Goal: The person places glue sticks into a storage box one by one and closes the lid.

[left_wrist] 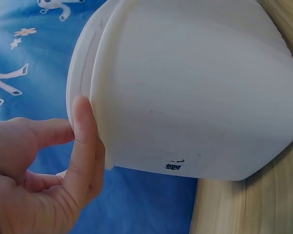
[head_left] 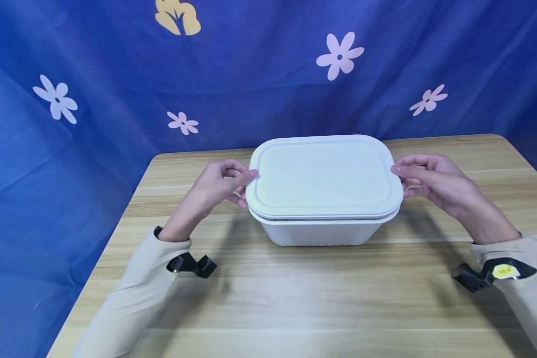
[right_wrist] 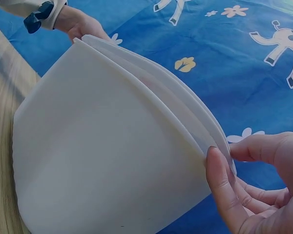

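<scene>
A white lid [head_left: 324, 174] with rounded corners lies over a white rectangular tub [head_left: 319, 232] toward the back of the table. My left hand [head_left: 223, 184] pinches the lid's left edge, thumb on top and fingers beneath. At the opposite end, my right hand [head_left: 434, 181] pinches the right edge in the same way. In the right wrist view, a gap shows between the lid [right_wrist: 205, 109] and the rim of the tub [right_wrist: 102, 141]. Small dark print marks the end wall of the tub [left_wrist: 205, 97] in the left wrist view. The tub's inside is hidden.
The tub stands on a wood-grain table [head_left: 322, 298]. Behind and to the left hangs a blue cloth [head_left: 259, 69] with flower prints, close to the table's back edge. Each sleeved wrist wears a small black camera [head_left: 203, 267].
</scene>
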The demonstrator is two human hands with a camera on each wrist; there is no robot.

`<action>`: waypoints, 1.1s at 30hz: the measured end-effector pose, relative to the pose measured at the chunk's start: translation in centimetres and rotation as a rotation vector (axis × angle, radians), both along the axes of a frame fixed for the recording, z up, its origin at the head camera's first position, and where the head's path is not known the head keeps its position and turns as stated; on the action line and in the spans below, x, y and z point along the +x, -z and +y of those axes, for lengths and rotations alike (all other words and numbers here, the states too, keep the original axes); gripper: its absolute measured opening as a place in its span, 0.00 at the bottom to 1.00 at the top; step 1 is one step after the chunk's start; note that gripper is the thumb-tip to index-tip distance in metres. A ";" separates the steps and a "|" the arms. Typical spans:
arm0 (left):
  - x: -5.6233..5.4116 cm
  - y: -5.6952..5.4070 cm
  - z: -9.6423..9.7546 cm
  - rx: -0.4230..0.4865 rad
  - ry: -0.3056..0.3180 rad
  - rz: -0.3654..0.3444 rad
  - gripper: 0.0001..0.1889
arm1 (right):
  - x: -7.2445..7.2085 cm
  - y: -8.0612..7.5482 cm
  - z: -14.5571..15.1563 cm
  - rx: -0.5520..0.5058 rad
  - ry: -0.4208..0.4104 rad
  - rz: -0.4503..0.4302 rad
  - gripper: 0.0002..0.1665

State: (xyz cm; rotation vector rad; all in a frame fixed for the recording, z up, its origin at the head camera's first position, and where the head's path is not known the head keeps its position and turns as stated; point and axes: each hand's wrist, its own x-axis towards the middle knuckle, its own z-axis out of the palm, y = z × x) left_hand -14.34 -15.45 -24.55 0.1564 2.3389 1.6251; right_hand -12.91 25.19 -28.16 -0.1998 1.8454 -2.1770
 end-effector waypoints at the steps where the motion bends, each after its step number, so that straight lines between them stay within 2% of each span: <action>1: 0.0 -0.1 0.1 0.004 0.003 0.000 0.18 | 0.1 0.0 0.1 -0.008 0.002 -0.002 0.09; 5: 0.2 0.0 0.1 -0.004 0.005 -0.002 0.18 | 0.3 0.0 0.1 0.006 0.019 0.006 0.08; 12: 0.2 0.5 0.1 -0.007 0.002 -0.003 0.17 | 0.9 0.2 -0.3 0.173 0.047 0.054 0.02; 21: 0.2 0.6 0.1 -0.011 0.013 -0.031 0.16 | 0.8 0.4 -0.5 0.195 0.023 0.045 0.03; 23: 0.2 0.6 0.1 -0.017 0.016 -0.035 0.15 | 0.7 0.4 -0.5 0.209 0.023 0.048 0.04; 30: 0.3 0.4 0.2 -0.099 0.044 -0.037 0.19 | 0.7 0.3 -1.1 0.420 0.064 0.103 0.13; 33: 0.3 0.5 0.2 -0.111 0.051 -0.035 0.19 | 0.7 0.2 -1.3 0.458 0.073 0.114 0.16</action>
